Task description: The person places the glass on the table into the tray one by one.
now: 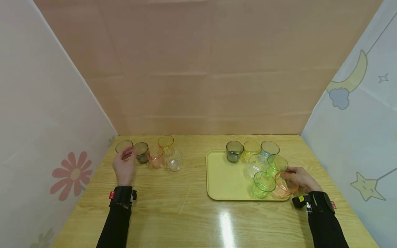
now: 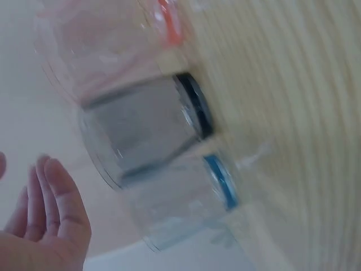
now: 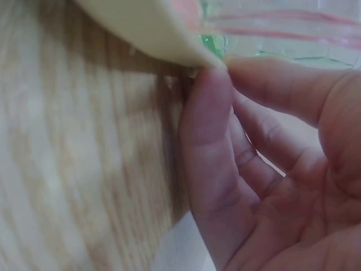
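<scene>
- Our right hand (image 1: 299,181) curls its fingers (image 3: 206,169) round the orange cup (image 1: 285,186), a clear, orange-tinted tumbler with a brighter rim, standing at the 4 o'clock corner of the yellow tray (image 1: 223,181).
- Just beside it, at its 9 o'clock, stands a green cup (image 1: 263,183).
- Our left hand (image 1: 124,165), fingers loosely together and holding nothing, touches a smoky cup (image 1: 123,146) at the table's (image 1: 186,220) 10 o'clock.
</scene>
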Demonstrator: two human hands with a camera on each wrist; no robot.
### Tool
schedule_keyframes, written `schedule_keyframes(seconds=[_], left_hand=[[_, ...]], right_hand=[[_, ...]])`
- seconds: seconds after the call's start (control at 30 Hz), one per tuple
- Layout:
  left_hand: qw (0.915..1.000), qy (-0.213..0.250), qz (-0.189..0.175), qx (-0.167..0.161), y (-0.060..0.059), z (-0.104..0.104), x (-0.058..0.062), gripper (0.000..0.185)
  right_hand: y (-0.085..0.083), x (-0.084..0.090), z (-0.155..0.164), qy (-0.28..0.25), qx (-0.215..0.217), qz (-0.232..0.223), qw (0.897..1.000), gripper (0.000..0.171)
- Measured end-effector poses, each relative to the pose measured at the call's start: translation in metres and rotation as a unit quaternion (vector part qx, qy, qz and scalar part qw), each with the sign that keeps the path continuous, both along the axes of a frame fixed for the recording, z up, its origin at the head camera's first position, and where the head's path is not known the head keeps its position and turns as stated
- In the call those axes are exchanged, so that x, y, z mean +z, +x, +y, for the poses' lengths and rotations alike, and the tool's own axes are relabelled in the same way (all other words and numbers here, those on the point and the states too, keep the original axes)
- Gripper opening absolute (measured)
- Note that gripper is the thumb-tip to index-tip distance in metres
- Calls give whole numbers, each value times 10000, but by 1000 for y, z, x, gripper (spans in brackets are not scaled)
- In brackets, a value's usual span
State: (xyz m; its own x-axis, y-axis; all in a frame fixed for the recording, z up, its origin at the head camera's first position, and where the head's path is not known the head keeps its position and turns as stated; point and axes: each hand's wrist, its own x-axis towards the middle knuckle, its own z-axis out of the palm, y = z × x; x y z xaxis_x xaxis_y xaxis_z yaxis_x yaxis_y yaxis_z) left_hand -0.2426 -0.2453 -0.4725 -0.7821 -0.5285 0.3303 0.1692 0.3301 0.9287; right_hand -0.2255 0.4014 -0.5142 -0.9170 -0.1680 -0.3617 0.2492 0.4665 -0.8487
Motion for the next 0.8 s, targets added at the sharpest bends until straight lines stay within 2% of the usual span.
schedule_keyframes(seconds=[0.07, 0.13, 0.27, 0.4, 0.53, 0.8], left_hand=[[9998, 48, 48, 187, 0, -7, -1, 35], [9992, 55, -55, 402, 0, -13, -3, 38], [9966, 105, -481, 666, -1, -23, -4, 52], [9934, 108, -869, 742, -5, -31, -6, 68], [9889, 40, -1324, 680, -9, -40, -8, 78], [9763, -386, -2125, 152, -18, -58, -11, 87]], right_hand=[[0, 0, 0, 41, -3, 33, 10000, 42], [0, 1, 0, 59, -1, 35, 10000, 41], [0, 1, -1, 12, -20, 25, 10000, 34], [0, 0, -2, 70, -22, 49, 10000, 32], [0, -1, -1, 92, -30, 138, 9999, 39], [1, -2, -1, 36, -45, 115, 9999, 38]])
